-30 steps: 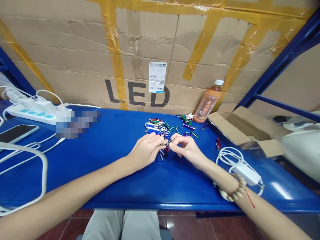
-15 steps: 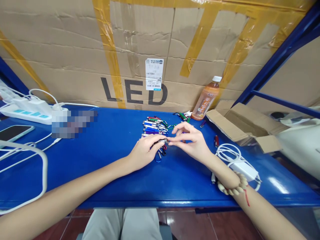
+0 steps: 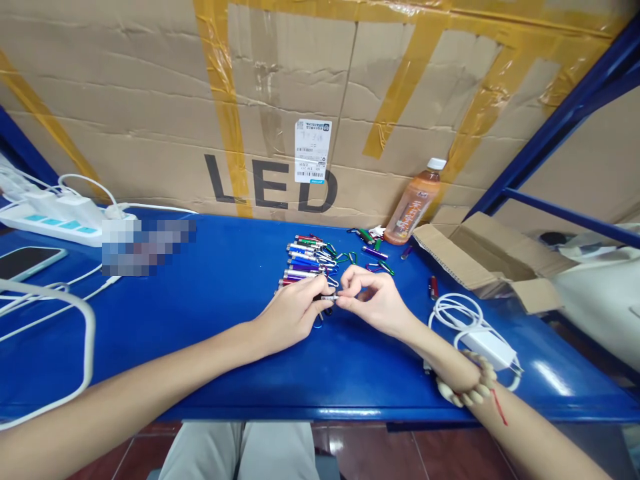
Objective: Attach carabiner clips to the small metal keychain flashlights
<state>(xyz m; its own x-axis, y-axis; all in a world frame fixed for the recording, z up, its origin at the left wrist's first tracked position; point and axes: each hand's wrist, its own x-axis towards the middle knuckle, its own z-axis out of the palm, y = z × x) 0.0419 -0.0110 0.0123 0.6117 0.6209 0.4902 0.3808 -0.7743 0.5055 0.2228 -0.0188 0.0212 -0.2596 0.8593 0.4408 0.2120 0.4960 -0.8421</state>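
Observation:
My left hand point(image 3: 293, 310) is closed round a small keychain flashlight point(image 3: 326, 298) in the middle of the blue table point(image 3: 220, 313). My right hand point(image 3: 373, 297) pinches the flashlight's tip, fingertips touching those of the left hand. Just behind the hands lies a row of several small coloured flashlights point(image 3: 303, 261) with carabiner clips. More loose clips and flashlights point(image 3: 374, 253) lie scattered to the right of the row. A bead bracelet point(image 3: 470, 390) is on my right wrist.
An orange drink bottle point(image 3: 414, 202) stands at the back against a big cardboard wall marked LED. An open cardboard box point(image 3: 493, 257) sits at the right, a white charger with cable point(image 3: 480, 340) in front of it. A power strip point(image 3: 55, 217), phone point(image 3: 27, 260) and white cables lie at the left.
My right hand's fingers, spread half a second ago, have curled back into a pinch at the flashlight's tip. Both hands stay together at the same spot; the view shifted slightly.

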